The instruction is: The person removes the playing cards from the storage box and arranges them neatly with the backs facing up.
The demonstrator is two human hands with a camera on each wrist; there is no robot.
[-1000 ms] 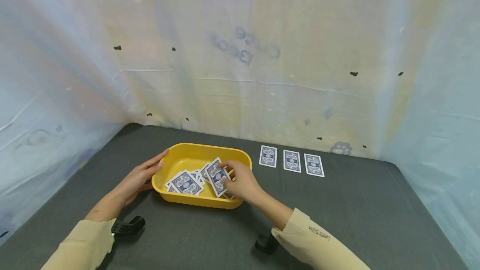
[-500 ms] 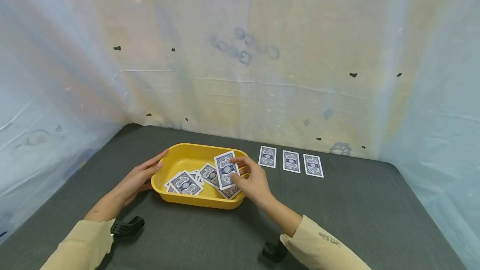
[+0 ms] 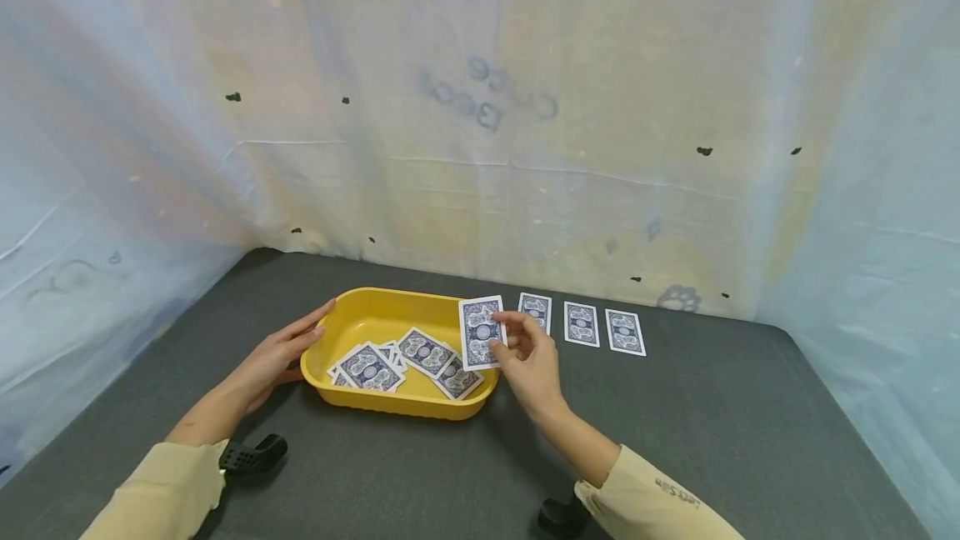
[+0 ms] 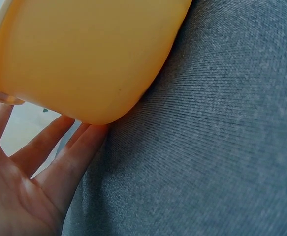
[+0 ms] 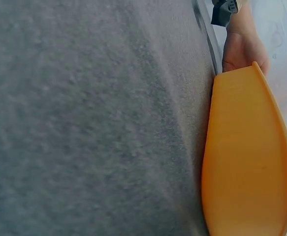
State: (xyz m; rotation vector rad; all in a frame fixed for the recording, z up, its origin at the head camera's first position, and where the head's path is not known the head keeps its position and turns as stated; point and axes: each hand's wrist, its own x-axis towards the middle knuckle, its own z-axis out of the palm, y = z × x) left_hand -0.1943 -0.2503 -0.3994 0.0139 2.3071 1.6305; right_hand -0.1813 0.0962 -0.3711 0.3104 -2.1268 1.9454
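Note:
A yellow plastic tray (image 3: 390, 402) stands on the dark cloth, with several blue-backed playing cards (image 3: 372, 367) lying loosely inside. My right hand (image 3: 532, 369) pinches one playing card (image 3: 478, 338) between thumb and fingers, back side up, above the tray's right end. At the tray's left end my left hand (image 3: 270, 361) rests against the wall and rim. In the left wrist view, the left hand's fingers (image 4: 69, 167) extend straight along the tray's outer wall. The right wrist view shows the tray's side (image 5: 246, 157), while the right hand and its card are out of that frame.
Three face-down playing cards (image 3: 581, 324) lie in a row right of the tray, near the table's back edge; the leftmost is partly covered by my right hand. Dark grey cloth (image 3: 675, 440) covers the table. Pale hanging sheets (image 3: 525, 148) enclose the back and sides.
My right hand has lifted the card from inside the tray and carried it right, over the right rim. Cards beneath it are uncovered. The left hand and tray have stayed put.

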